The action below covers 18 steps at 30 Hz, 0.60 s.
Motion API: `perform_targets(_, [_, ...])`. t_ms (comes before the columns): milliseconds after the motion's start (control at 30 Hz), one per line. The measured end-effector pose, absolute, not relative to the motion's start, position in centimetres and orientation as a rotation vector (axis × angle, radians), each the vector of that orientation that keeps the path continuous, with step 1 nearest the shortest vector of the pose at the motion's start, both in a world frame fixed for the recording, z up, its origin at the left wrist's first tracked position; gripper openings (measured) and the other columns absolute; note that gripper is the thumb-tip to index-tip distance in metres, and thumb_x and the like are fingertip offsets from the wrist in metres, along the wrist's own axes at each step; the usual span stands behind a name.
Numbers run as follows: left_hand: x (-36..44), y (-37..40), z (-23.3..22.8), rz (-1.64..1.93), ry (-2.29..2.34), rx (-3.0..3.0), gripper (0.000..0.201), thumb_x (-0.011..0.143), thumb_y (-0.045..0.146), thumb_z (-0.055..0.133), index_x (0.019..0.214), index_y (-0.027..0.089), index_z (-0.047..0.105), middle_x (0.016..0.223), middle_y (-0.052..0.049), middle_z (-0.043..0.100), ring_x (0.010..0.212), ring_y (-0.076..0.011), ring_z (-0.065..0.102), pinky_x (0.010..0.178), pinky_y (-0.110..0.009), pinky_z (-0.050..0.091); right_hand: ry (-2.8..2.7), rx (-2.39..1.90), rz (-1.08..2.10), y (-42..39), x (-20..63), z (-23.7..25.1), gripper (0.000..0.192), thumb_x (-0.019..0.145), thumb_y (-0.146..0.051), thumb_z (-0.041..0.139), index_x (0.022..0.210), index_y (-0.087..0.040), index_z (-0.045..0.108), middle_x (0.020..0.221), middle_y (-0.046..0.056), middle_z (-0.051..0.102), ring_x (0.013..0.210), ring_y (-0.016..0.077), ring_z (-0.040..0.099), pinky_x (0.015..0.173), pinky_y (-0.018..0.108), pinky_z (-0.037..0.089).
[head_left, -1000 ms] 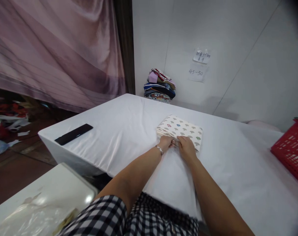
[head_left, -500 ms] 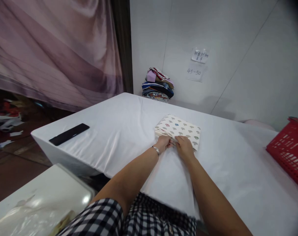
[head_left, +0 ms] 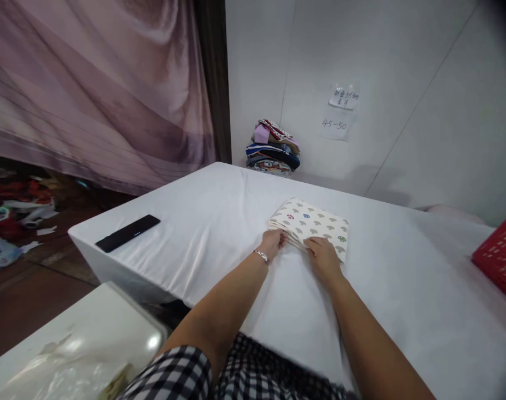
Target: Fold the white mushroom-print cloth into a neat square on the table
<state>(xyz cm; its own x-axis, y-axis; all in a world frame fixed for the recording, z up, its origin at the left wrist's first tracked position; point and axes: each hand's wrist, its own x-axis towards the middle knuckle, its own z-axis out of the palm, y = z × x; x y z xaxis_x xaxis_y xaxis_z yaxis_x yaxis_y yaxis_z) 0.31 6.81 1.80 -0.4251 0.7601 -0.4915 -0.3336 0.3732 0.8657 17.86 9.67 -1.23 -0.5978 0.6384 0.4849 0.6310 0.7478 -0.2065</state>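
Observation:
A folded cream cloth (head_left: 313, 222) printed with small grey, red and blue shapes lies on the white-covered table (head_left: 219, 222). My left hand (head_left: 273, 243) grips its near left corner, fingers curled on the layered edge; a silver bracelet circles that wrist. My right hand (head_left: 323, 256) rests on the near edge toward the right, its fingers pressing on the cloth. Both forearms reach forward over the table from my checked garment.
A black flat device (head_left: 128, 233) lies near the table's left edge. A stack of folded clothes (head_left: 273, 149) sits against the back wall. A red basket (head_left: 501, 258) stands at the right. A white surface (head_left: 73, 344) is at lower left.
My two hands, close together at the middle of the cloth's near edge, have spread apart, the left toward the left corner and the right toward the right. The view shifted slightly.

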Motion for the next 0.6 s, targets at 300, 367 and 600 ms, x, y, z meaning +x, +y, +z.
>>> perform_targets(300, [-3.9,6.8,1.3,1.31,1.715,0.577,0.013,0.083,0.019,0.051,0.072,0.015,0.055,0.068,-0.003,0.063,0.057,-0.0094,0.058,0.054,-0.019,0.045,-2.372,-0.962,0.042,9.5,17.7,-1.2,0.029,0.083,-0.011,0.048,0.098,-0.025,0.069,0.102,0.004,0.065,0.094,0.0213,0.052,0.079,0.034,0.04])
perform_targets(367, [-4.6,6.5,1.3,1.354,1.808,0.641,0.008,0.083,0.019,0.051,0.082,0.015,0.058,0.079,-0.006,0.065,0.065,-0.0118,0.06,0.059,-0.022,0.047,-2.372,-0.963,0.053,9.5,17.7,-1.2,0.029,0.084,-0.011,0.048,0.098,-0.025,0.068,0.101,0.004,0.065,0.094,0.0212,0.052,0.079,0.034,0.04])
perform_targets(600, [-4.2,5.9,1.9,1.461,1.943,1.653,0.027,0.085,0.022,0.052,0.111,0.022,0.06,0.119,-0.006,0.059,0.116,-0.0184,0.048,0.101,-0.034,0.036,-2.381,-0.969,0.062,9.6,17.6,-1.2,0.029,0.083,-0.01,0.048,0.097,-0.025,0.069,0.1,0.004,0.065,0.092,0.0208,0.052,0.08,0.033,0.039])
